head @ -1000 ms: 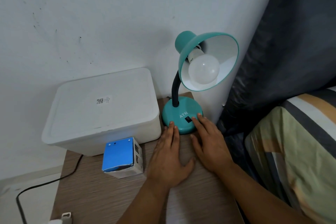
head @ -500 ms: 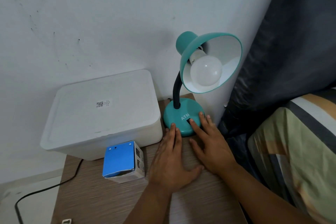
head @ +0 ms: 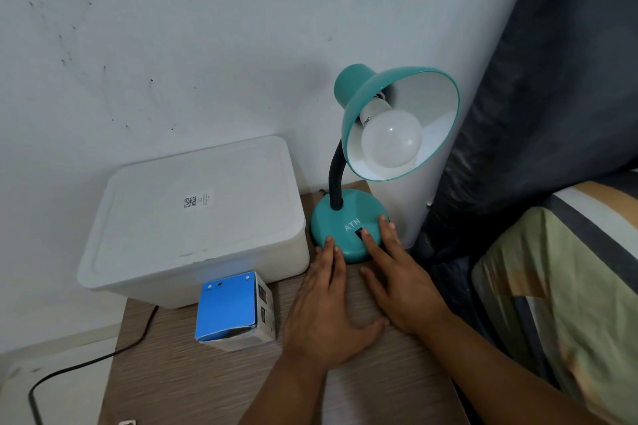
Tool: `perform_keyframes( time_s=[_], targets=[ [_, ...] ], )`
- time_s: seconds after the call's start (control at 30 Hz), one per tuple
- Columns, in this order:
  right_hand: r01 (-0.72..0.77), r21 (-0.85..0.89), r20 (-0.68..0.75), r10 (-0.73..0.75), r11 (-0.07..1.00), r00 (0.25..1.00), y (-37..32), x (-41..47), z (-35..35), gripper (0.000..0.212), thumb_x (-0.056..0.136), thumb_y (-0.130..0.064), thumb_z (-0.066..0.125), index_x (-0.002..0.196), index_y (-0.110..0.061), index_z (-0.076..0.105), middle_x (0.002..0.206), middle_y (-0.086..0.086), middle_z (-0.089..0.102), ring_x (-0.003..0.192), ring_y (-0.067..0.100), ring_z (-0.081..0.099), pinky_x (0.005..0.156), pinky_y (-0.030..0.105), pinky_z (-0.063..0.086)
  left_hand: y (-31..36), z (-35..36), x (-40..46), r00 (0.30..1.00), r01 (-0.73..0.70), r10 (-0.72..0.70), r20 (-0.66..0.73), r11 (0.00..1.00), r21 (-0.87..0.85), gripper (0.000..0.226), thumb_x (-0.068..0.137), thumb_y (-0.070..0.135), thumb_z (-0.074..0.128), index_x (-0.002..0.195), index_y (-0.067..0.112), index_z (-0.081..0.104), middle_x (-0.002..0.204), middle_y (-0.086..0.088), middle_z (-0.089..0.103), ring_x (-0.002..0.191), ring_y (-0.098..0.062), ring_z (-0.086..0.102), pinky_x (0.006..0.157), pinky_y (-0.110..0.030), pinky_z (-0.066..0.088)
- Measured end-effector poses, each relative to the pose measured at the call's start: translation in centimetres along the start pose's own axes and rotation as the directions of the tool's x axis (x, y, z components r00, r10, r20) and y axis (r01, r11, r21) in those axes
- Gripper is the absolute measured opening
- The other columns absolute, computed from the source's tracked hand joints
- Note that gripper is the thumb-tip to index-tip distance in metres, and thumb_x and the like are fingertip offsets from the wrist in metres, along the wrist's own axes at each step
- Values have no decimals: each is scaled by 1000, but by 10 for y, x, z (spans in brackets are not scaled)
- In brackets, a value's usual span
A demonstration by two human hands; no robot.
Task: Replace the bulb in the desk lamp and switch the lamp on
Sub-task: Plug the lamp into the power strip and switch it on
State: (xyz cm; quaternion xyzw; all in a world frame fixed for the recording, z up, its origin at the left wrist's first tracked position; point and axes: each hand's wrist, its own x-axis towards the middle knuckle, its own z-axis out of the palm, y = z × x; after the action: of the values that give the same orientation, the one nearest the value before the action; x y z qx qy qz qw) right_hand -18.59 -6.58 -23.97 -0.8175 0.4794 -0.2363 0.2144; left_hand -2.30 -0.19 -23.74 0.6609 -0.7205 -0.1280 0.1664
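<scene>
Wood-grain tabletop (head: 379, 386) sits against a scuffed white wall, with a white plastic box (head: 193, 217) at the back and a small blue carton (head: 234, 310) in front of it. Beside them stands the teal desk lamp (head: 348, 228), its shade tilted toward the camera with a frosted bulb (head: 392, 141) screwed in and not lit. A second ago the right hand (head: 397, 283) lay at the rim of the base; now its fingers have slid up onto it, one fingertip on the black switch (head: 359, 233). The left hand (head: 326, 314) stays flat on the table, open, fingertips touching the base edge as if to steady it. Neither hand holds anything. The bulb swap looks finished; only pressing the switch seems to remain.
</scene>
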Motion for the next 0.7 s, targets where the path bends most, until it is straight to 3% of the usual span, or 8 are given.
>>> perform_keyframes(
  time_s=[0.13, 0.4, 0.7],
  targets=[
    [7, 15, 25, -8, 1000, 1000, 0, 0, -1, 68, 98, -33, 54, 154, -33, 15, 165, -1, -8, 151, 16, -2, 112, 11, 1, 0, -1, 0, 1000, -5, 4, 20, 1000, 28, 129, 69, 87, 49, 159, 17, -11, 164, 8, -28, 152, -7, -19, 123, -24, 2],
    [2, 46, 50, -4, 999, 999, 2, 1, -2, 71, 98, -34, 54, 152, -40, 7, 163, -9, -15, 151, 11, -10, 109, 6, -5, -1, -6, 2, 995, -23, 18, 100, 998, 53, 127, 72, 93, 36, 152, 18, -27, 161, 2, -36, 149, -12, -29, 124, -28, -6],
    [-6, 72, 51, 2, 997, 999, 5, 1, 1, 70, 98, -34, 54, 153, -40, 10, 163, -10, -15, 151, 13, -9, 115, 16, 0, -2, -5, 3, 990, -18, 10, 140, 998, 58, 123, 75, 91, 32, 154, 17, -27, 159, 3, -40, 147, -10, -33, 124, -29, -7]
  ],
)
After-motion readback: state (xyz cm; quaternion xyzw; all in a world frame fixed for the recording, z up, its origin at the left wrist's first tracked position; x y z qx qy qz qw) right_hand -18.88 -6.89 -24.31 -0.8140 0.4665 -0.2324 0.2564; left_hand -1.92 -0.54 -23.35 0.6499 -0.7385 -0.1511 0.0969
